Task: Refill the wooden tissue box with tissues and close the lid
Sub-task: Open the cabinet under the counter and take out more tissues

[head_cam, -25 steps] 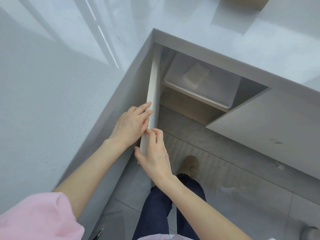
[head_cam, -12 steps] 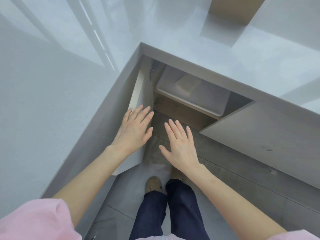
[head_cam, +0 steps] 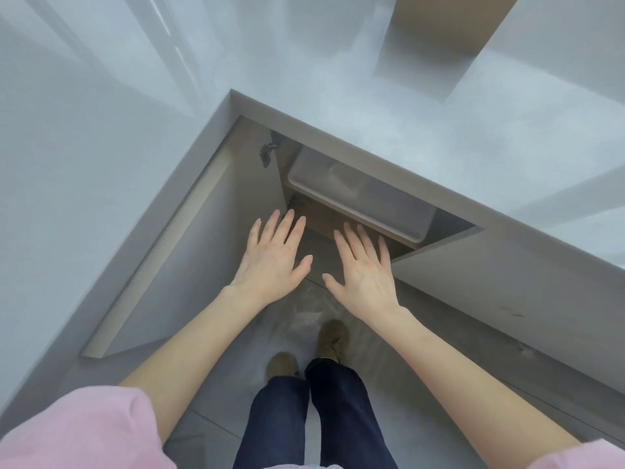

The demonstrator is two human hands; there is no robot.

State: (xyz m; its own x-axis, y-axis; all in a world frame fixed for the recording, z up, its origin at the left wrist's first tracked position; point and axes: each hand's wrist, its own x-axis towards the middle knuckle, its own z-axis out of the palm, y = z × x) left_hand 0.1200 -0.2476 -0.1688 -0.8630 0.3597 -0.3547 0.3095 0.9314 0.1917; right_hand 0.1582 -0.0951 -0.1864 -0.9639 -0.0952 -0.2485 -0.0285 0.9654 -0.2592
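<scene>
Under the countertop (head_cam: 372,96), inside the open cabinet, a translucent bin (head_cam: 358,201) holds a blurred pale block. Left hand (head_cam: 274,258) and right hand (head_cam: 365,269) hover before it, fingers spread, empty; cabinet door (head_cam: 189,258) swung left.

A translucent bin (head_cam: 365,201) sits on the cabinet shelf (head_cam: 324,220).

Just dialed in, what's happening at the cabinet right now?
A person stands at the corner of a counter with the cabinet door swung wide open. Both hands are empty with fingers spread: the left hand and right hand reach toward the opening, touching nothing. On the shelf inside sits a white bin holding a pale packet, too blurred to identify. No tissue box is in view.
</scene>
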